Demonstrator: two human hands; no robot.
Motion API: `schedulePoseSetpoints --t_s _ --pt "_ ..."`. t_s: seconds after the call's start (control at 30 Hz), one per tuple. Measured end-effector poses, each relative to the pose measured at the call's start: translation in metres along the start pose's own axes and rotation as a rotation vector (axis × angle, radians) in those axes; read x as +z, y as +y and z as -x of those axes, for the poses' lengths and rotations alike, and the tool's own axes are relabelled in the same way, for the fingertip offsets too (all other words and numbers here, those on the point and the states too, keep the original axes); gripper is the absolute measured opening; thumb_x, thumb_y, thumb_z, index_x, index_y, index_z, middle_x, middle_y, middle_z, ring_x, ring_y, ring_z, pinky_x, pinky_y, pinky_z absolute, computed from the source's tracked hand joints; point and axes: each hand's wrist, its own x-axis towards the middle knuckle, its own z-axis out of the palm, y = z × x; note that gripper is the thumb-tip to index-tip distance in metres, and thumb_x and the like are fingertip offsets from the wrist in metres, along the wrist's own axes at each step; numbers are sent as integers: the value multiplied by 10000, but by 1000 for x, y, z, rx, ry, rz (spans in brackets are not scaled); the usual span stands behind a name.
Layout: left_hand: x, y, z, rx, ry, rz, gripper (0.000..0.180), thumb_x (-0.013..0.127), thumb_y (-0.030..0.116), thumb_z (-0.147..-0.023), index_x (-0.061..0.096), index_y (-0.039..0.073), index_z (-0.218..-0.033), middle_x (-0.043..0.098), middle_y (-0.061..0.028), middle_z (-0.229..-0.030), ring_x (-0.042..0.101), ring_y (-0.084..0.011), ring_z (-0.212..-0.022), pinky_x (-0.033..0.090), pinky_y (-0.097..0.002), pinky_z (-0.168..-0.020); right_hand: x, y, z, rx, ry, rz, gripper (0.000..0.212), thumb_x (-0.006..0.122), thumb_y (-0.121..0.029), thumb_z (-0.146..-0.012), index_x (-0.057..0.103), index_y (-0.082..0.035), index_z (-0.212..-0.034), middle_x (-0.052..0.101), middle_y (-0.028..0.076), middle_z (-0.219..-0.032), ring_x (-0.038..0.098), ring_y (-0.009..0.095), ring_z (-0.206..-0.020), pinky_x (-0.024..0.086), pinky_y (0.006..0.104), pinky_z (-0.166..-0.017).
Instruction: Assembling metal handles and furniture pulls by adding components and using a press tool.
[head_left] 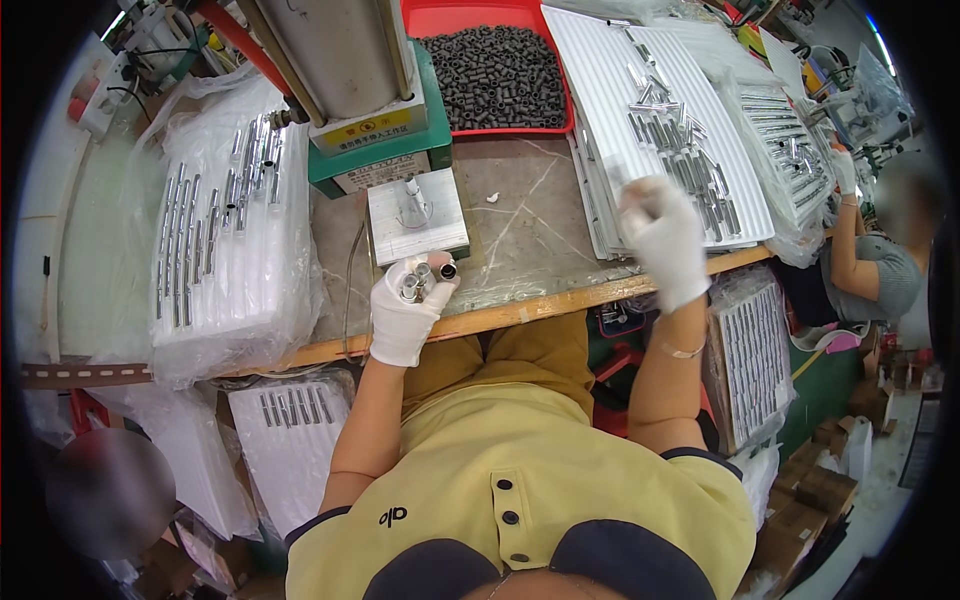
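My left hand (402, 318), in a white glove with bare fingertips showing, is closed round several short shiny metal tubes (411, 287). Their round open ends face up, just in front of a metal block (417, 222) with a small upright fixture on top. My right hand (662, 238), also gloved, is over the near left edge of a white ribbed tray (590, 60). Its fingers look curled but are smeared by motion, so anything in them cannot be made out. Loose chrome tubes (690, 165) lie on that tray, right beside the hand.
A press with a green base (436, 110) stands behind the block. Beyond it, a red bin (567, 95) holds many small black sleeves (495, 75). At left, chrome tubes lie on a plastic-wrapped white tray stack (225, 290). A co-worker (880, 270) sits at far right.
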Motion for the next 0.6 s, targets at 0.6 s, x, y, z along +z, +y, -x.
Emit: schedulePoseSetpoints --t_s 0.6 --pt "-15 -17 15 185 -18 -136 225 784 48 -726 682 35 -926 689 -60 -832 649 -146 -688 516 -254 -636 73 -89 39 -451 -526 80 151 716 -158 -724 656 -85 -842 648 102 -784 654 256 -691 531 336 -621"
